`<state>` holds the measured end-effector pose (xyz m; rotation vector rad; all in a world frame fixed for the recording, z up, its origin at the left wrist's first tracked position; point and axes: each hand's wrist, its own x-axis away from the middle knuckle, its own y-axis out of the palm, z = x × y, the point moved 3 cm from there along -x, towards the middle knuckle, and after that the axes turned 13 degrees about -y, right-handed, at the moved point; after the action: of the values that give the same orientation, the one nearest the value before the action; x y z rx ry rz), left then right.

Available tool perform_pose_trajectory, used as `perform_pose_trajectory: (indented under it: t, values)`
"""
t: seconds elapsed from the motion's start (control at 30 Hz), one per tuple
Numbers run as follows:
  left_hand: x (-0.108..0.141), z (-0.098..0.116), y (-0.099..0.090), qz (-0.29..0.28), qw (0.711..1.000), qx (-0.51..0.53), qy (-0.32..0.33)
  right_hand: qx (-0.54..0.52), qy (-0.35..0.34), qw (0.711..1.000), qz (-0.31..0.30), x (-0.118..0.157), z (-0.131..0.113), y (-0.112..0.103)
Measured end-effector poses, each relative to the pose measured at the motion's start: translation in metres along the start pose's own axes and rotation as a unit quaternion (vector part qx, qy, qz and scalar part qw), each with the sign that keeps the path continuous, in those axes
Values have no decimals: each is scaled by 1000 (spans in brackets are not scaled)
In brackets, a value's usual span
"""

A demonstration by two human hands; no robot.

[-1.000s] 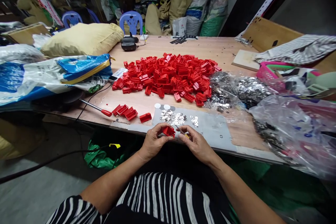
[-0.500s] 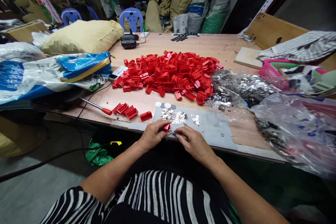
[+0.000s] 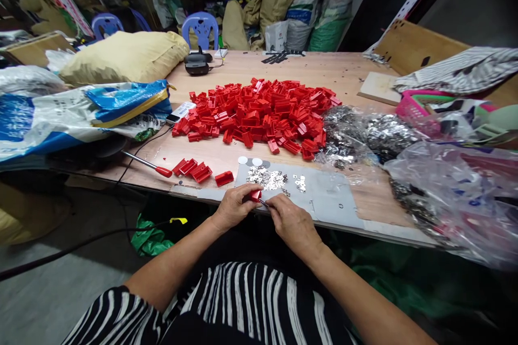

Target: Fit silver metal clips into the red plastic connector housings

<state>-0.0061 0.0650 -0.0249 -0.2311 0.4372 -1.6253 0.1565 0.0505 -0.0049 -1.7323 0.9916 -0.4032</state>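
Observation:
My left hand [image 3: 236, 206] pinches a small red plastic housing [image 3: 255, 195] at the table's front edge. In my right hand [image 3: 293, 220] is a thin metal-shafted tool [image 3: 263, 203], perhaps a screwdriver; its handle is hidden by my fingers. The tool's tip meets the right end of the red housing, though I cannot tell whether it is inside. Just beyond my hands, small flat silver metal pieces [image 3: 267, 178] lie heaped on a grey mat [image 3: 329, 202]. A smaller cluster of metal pieces [image 3: 300, 183] sits to the right. Several red housings [image 3: 201, 172] rest left of the mat.
A big pile of red housings [image 3: 259, 113] covers the table's middle. Clear plastic bags [image 3: 449, 199] and metal parts [image 3: 388, 135] crowd the right. A red-handled lever [image 3: 162, 171] juts in from the left, near a blue-white sack [image 3: 60, 118]. A black device [image 3: 197, 63] stands farther back.
My right hand has shifted slightly left and turned, its fingers closer to the red housing and more of the tool covered. My left hand stays in nearly the same place.

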Motion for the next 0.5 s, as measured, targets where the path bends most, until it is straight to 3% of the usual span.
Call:
perform_pose_trajectory:
  t: [0.2, 0.5]
  values:
    - [-1, -2, -1, 3, 1000, -1, -26, 20, 29, 999, -10, -8, -9, 7]
    - [0, -2, -1, -9, 998, 28, -47, -83, 23, 996, 19, 0, 13, -12]
